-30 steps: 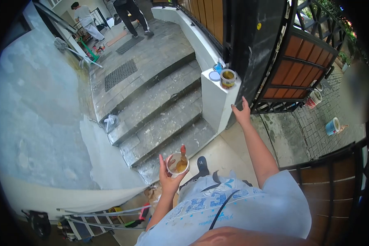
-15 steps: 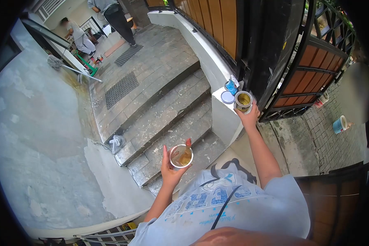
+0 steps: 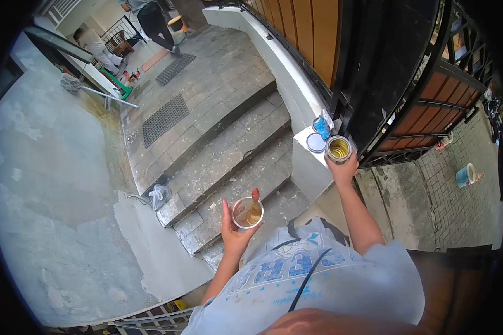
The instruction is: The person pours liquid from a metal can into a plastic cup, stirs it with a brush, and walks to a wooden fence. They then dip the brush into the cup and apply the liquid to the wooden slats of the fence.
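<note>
We cannot make out the lower end of the paintbrush (image 3: 255, 204) inside the plastic cup (image 3: 246, 228); left hand (image 3: 235, 239) half-curled round cup, right hand (image 3: 343, 170) clasping metal can (image 3: 339, 149).

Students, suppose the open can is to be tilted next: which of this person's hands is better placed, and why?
Probably the right: the right hand grips the open can, while the left hand is occupied holding a cup with a brush in it.

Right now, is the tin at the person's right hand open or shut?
Open. The tin has an uncovered top showing its yellowish inside; what looks like its lid lies beside it on the white wall.
</note>
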{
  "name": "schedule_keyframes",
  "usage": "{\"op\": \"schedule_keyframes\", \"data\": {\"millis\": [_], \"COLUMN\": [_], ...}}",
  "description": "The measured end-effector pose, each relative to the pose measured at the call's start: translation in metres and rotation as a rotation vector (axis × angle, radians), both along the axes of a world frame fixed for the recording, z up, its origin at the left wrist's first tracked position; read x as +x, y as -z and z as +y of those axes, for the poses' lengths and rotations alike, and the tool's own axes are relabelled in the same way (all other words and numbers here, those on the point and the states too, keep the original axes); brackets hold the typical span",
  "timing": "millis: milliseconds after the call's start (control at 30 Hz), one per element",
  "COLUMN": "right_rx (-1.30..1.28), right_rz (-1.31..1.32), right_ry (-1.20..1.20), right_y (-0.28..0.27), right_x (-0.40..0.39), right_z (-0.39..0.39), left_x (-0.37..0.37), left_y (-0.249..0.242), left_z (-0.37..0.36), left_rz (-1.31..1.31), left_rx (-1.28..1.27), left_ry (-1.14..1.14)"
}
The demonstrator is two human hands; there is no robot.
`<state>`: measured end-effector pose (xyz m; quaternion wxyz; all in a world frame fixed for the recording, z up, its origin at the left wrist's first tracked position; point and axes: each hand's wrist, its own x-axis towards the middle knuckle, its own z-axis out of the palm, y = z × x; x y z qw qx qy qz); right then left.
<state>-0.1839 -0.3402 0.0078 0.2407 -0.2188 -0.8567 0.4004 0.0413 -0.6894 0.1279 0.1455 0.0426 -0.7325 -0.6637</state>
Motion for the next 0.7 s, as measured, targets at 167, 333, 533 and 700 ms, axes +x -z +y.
{"op": "schedule_keyframes", "data": {"millis": [167,333,533,700], "right_rx": [0.057,-0.047,0.164,0.243], "right_rz": [0.366,0.52,0.454,0.559], "right_ry": [-0.14,-0.516,-0.826,-0.966], "right_y": [0.005,-0.028,-0.162,-0.217], "right_x": [-0.004,0.037,0.074,0.095], "right_z": [0.002,0.015,0.004,-0.022], "left_x": [-0.025,-0.038,-0.058,-0.063], "left_y": [0.003,-0.004,-0.009,-0.018], "left_z": [-0.002,0.023,0.054,0.07], "left_rz": [0.065,0.033,0.059,0.025], "left_rx": [0.026,0.047,-0.045,-0.046], "left_ry": [-0.011,0.014,0.103,0.117]}}
